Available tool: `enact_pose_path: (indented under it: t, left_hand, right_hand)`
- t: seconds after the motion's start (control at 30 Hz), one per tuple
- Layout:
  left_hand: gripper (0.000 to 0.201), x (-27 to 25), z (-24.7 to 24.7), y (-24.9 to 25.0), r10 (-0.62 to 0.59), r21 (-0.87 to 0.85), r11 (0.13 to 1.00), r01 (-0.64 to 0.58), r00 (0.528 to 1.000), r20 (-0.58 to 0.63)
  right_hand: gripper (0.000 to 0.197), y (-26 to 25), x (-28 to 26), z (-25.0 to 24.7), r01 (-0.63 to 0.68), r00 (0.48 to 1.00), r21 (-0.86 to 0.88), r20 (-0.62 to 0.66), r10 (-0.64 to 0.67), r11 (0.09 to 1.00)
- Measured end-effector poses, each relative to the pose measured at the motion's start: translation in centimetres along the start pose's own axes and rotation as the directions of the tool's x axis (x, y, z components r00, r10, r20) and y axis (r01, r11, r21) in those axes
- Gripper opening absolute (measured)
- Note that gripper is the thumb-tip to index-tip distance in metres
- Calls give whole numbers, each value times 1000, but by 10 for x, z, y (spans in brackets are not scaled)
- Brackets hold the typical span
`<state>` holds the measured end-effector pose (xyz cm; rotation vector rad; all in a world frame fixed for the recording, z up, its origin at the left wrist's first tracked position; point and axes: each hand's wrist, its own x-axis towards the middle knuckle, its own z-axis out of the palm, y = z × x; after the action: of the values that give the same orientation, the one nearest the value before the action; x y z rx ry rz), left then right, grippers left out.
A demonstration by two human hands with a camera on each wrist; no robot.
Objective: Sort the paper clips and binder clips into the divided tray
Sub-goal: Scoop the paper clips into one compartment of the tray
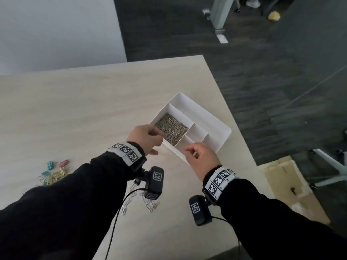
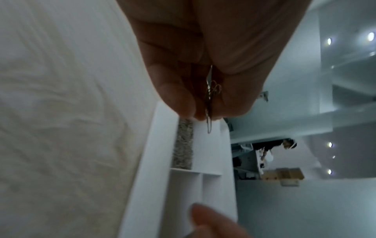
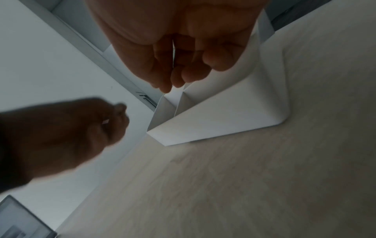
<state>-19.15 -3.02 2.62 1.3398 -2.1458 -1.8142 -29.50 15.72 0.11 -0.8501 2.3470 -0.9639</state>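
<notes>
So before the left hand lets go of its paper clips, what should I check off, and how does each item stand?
1. Left hand grips paper clips: ok.
2. Hand above the compartment of clips: ok; it is at the near edge.
3. Divided tray flat on the table: ok.
4. Right hand out of the drop path: ok; it hovers over the tray's near right corner.
5. Right hand's contents: cannot tell.
6. Binder clips sorted: not ok; they lie on the table.
</notes>
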Motion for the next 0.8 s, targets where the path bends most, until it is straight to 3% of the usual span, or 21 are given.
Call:
enact_pose_path:
  t: [0.13,0.27,0.5,0.67,0.73,0.8]
  left_hand:
    - [6,9,10,25,25,-212,976,-43,996,-85]
    - [14,11,11,20,-47,-316,948,25,997,-64]
    - [20,-12,-21,-49,-69,123,989,77,995,-70]
    - [9,-46,-46,-103,-95,508,854,113,994,-61]
    - [4,-60,-54,-120,-124,568,810,148,989,-81]
    - [16,-71,-58,-134,-143,585,794,164,986,-82]
  right_hand:
    - [9,2,-15,1,27,999,8,41,-27,1000]
    - [10,5,-24,6,7,996,24,90,-9,1000]
    - [8,6,-34,33,4,969,-78,246,15,997]
    - [27,2,-41,59,106,895,-247,447,16,963]
    - [41,-1,-44,69,153,870,-297,493,14,942]
    - [51,-6,-47,79,192,853,-312,522,-1,931]
